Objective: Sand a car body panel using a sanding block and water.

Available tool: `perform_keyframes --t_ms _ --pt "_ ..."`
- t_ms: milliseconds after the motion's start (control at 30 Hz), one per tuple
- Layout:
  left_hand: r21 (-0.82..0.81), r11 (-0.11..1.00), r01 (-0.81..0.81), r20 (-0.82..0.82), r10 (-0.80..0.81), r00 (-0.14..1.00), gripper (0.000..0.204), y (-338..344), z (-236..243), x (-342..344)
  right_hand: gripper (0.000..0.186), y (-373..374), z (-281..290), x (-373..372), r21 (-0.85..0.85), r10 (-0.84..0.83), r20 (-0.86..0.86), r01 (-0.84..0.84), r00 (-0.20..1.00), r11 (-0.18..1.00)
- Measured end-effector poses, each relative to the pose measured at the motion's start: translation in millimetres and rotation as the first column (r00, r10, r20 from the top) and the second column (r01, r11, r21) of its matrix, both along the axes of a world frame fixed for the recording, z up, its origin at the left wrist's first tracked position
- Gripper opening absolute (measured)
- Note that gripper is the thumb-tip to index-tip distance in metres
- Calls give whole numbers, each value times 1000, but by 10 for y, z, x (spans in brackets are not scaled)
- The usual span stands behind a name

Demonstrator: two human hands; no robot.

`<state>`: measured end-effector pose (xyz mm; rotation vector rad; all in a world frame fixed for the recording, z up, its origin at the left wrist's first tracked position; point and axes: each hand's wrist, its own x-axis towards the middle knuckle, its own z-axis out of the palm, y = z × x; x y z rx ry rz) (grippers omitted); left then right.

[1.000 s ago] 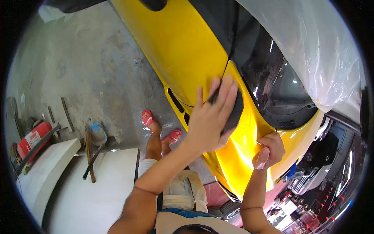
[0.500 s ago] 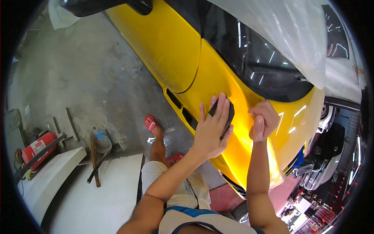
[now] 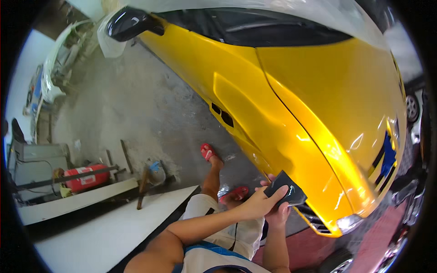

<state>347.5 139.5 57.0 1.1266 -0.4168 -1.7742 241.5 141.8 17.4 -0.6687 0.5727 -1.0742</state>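
My left hand (image 3: 260, 200) holds a flat, black, angular pad (image 3: 293, 193) with a small pale mark, its thumb lying across the top face. Close beneath it, my right hand (image 3: 276, 215) grips the same pad from the lower side; some of its fingers are hidden. Both hands are together in front of my body, beside the front side panel of a yellow car (image 3: 291, 141). The pad overlaps the car's lower edge in view, and I cannot tell whether it touches the paint.
A black side mirror (image 3: 129, 23) juts from the car, and translucent sheeting (image 3: 291, 6) covers its glass. To the left, a white panel (image 3: 114, 232) lies near a red cylindrical tank (image 3: 86, 176) and a dustpan (image 3: 157, 174). A wheel (image 3: 337, 261) sits at lower right.
My left hand has lifted the black pad off the yellow panel and brought it down toward my body. My right hand has joined it on the pad. The view has swung toward the right.
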Motion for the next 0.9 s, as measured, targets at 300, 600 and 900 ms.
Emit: perform_keyframes --t_ms 300,600,900 --pt "252 610 752 309 -787 534 23 545 -519 -587 46 2166 -1037 -1985 418 90 -719 324 689 849" --pt "366 237 900 435 -899 60 26 1257 -1525 -992 42 4165 -4057 -1926 626 159 -779 767 607 141" --pt "548 144 824 398 -911 -106 26 1259 -2202 -635 62 4488 -6209 -1582 265 596 -796 825 -105 500"
